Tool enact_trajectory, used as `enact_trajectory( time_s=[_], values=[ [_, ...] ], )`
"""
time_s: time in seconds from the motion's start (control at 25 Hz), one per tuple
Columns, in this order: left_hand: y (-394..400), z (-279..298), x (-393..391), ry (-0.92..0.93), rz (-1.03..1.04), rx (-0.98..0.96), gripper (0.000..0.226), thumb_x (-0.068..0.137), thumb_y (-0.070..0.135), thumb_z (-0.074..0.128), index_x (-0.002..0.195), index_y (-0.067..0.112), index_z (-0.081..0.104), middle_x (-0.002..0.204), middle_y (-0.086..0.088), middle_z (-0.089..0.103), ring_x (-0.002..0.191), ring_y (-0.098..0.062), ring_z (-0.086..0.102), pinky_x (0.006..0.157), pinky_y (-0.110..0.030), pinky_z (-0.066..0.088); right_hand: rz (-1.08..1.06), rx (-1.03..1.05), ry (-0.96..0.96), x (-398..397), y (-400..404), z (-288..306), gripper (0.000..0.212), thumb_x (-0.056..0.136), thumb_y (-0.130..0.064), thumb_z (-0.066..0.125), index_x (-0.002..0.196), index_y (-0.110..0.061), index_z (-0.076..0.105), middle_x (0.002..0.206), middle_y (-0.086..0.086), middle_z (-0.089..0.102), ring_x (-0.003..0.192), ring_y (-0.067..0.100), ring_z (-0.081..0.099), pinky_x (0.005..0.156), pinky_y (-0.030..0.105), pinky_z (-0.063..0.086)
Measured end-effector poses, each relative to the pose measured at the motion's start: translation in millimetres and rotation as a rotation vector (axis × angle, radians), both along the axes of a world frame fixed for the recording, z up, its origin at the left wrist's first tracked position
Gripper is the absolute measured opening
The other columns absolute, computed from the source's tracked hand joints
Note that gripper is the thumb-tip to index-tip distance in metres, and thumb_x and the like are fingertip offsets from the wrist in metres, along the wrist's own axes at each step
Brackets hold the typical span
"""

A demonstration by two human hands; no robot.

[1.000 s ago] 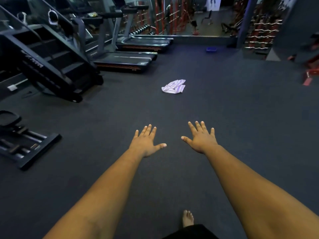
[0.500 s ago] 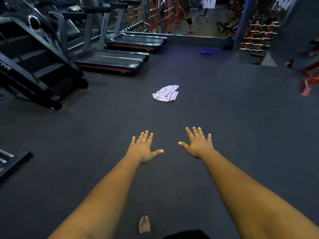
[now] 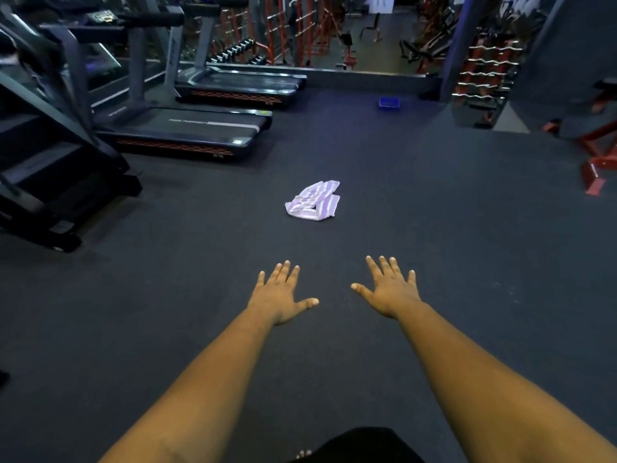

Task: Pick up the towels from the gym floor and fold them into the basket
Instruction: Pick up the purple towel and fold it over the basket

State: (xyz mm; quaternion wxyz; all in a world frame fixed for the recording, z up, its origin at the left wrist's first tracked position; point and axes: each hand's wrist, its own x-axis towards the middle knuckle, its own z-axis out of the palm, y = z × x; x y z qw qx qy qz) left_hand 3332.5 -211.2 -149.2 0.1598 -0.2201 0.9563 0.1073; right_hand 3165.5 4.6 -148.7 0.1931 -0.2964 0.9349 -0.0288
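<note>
A crumpled white and lilac striped towel (image 3: pixel 314 201) lies on the dark gym floor, straight ahead of me. My left hand (image 3: pixel 279 293) and my right hand (image 3: pixel 390 288) are stretched out in front, palms down, fingers spread and straight, holding nothing. Both hands hover short of the towel, which sits beyond and between them. Far back near the mirror wall stands a small blue basket (image 3: pixel 389 102) on the floor.
Two treadmills (image 3: pixel 187 128) line the back left, with a stair machine (image 3: pixel 50 168) nearer on the left. Red weight racks (image 3: pixel 487 71) and a red bench frame (image 3: pixel 597 162) stand at the right. Dark rubber floor (image 3: pixel 450 228) spreads around the towel.
I have walked forward: the towel and the treadmills have come closer and lower in view. My hands keep the same spread pose in front of me.
</note>
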Motion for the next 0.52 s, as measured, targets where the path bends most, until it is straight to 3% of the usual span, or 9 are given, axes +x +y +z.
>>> enact_trajectory(
  time_s=[0.52],
  values=[
    [-186,-29,-285,-0.108,-0.002,0.003,0.105,0.089,0.086,0.029,0.164,0.024,-0.010,0.171,-0.001,-0.015,0.158,-0.019,-0.012,0.127,-0.052,-0.005,0.017,0.008,-0.084,-286,-182,-44,0.089,0.094,-0.081,0.023,0.161,-0.035,-0.013,0.171,0.001,-0.012,0.157,0.022,-0.017,0.124,0.061,-0.006]
  ],
)
